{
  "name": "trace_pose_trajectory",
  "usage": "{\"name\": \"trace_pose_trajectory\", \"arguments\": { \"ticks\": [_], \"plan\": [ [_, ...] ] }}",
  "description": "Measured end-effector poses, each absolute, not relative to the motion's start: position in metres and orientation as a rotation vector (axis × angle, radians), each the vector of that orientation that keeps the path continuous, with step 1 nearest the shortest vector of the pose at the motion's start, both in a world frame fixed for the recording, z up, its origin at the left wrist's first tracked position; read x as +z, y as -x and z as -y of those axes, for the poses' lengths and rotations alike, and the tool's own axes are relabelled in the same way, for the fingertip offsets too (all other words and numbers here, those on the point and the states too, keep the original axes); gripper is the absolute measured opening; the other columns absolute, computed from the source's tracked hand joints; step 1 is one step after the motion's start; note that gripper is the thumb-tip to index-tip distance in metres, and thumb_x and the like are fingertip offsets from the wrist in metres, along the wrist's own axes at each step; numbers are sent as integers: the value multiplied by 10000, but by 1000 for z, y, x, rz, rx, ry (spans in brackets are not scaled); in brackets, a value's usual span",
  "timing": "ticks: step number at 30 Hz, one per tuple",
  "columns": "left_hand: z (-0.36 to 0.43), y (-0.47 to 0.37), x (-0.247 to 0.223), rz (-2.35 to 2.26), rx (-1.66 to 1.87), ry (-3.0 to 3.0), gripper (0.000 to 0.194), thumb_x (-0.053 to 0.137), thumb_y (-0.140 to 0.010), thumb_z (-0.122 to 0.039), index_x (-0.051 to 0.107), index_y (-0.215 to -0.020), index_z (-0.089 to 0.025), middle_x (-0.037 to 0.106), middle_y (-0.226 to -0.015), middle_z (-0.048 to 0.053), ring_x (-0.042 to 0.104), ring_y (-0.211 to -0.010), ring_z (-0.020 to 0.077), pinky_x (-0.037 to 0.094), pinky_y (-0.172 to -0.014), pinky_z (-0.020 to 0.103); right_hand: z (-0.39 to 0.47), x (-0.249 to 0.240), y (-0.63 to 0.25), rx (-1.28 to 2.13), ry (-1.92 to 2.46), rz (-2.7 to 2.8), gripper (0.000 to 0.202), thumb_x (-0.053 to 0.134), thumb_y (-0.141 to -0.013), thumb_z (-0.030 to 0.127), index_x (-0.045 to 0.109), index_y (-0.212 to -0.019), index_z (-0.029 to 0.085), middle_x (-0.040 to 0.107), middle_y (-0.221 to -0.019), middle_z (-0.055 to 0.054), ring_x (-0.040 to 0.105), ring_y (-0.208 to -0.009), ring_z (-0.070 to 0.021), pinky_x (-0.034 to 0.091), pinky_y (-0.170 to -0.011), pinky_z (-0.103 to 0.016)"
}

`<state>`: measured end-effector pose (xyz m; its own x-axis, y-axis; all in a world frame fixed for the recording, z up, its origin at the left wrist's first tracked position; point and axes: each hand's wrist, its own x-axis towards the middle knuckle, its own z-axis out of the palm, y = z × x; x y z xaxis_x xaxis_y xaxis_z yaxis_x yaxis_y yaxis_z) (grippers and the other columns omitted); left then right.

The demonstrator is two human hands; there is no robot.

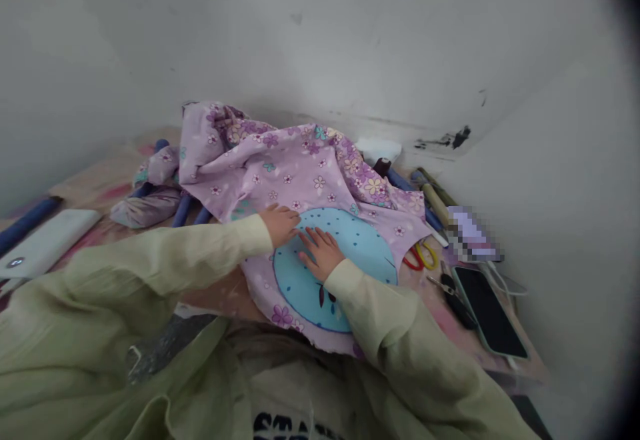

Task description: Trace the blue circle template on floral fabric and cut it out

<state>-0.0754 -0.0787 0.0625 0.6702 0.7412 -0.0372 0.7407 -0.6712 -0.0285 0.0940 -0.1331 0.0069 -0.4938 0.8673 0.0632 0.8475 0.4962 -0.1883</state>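
A purple floral cloth (300, 173) lies spread and rumpled over the table, with a large blue round patch (363, 243) on its near part. My right hand (323, 253) rests palm down on the patch, its fingers spread and holding nothing. Just to its left, my left hand (281, 224) lies flat on the cloth at the patch's upper left edge, fingertips near those of my right hand. The patch shows small dark dots and a dark printed figure, partly covered by my right sleeve.
Right of the cloth are scissors with red and yellow handles (429, 255), keys (457, 303), a phone (490, 312) and a white cable. Blue rolls (30, 223) and a white device (47, 243) lie left. Bundled cloth (145, 208) sits nearby. A wall stands behind.
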Motion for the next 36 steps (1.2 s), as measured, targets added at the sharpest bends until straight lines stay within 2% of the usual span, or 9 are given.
{"name": "trace_pose_trajectory", "arguments": {
  "ticks": [2,5,9,12,16,22,29,33,36],
  "plan": [
    [71,48,48,1226,33,2896,395,330,-881,-322,458,-1232,-193,430,-1338,60,380,-1215,216,263,-1006,384,130,7,-99,196,1534,2576,446,346,-887,387,464,-1264,180,433,-1334,-102,317,-1262,-243,244,-1034,-392],
    [59,26,18,1272,-21,2892,501,252,-894,-424,343,-1331,-197,294,-1423,62,266,-1292,229,199,-1042,411,124,4,-116,159,1654,2501,384,338,-895,343,558,-1163,180,478,-1294,-99,329,-1255,-226,235,-1040,-376],
    [49,36,-13,1375,-57,2858,619,278,-848,-549,264,-1373,-221,231,-1448,59,213,-1317,255,153,-1055,442,119,-6,-147,98,1865,2329,458,341,-886,353,450,-1275,136,387,-1372,-113,289,-1278,-271,206,-1044,-444],
    [47,48,-23,1405,-78,2849,674,276,-834,-577,222,-1390,-200,183,-1461,69,177,-1331,251,122,-1071,415,120,-16,-161,96,1926,2283,492,348,-880,373,383,-1324,164,330,-1412,-73,261,-1298,-253,192,-1055,-429],
    [46,50,-25,1417,-91,2854,694,269,-831,-583,210,-1394,-182,162,-1466,78,162,-1334,253,99,-1077,409,122,-24,-164,99,1934,2293,503,326,-883,400,355,-1341,193,287,-1434,-37,229,-1315,-227,168,-1068,-397],
    [46,48,-26,1414,-101,2864,684,285,-830,-571,229,-1388,-179,172,-1463,83,160,-1333,260,87,-1075,424,96,-24,-182,98,1902,2370,448,327,-888,383,383,-1317,269,315,-1422,22,260,-1302,-186,196,-1063,-369],
    [47,48,-25,1415,-117,2888,688,273,-835,-567,214,-1390,-165,164,-1463,97,147,-1335,259,69,-1071,443,76,-23,-198,32,2002,2313,477,269,-906,360,326,-1350,198,297,-1431,-24,256,-1300,-184,223,-1046,-356],
    [49,47,-24,1413,-113,2890,702,267,-826,-591,216,-1389,-175,175,-1461,96,151,-1333,261,68,-1069,446,73,-19,-189,-14,2030,2300,473,333,-873,352,410,-1302,167,370,-1388,-79,296,-1273,-243,197,-1041,-427],
    [52,47,-22,1417,-101,2868,706,257,-820,-610,217,-1387,-189,179,-1460,90,168,-1329,257,66,-1071,441,69,-19,-178,-36,1983,2333,500,334,-866,389,392,-1317,183,351,-1401,-68,274,-1286,-233,172,-1056,-420]
  ]
}}
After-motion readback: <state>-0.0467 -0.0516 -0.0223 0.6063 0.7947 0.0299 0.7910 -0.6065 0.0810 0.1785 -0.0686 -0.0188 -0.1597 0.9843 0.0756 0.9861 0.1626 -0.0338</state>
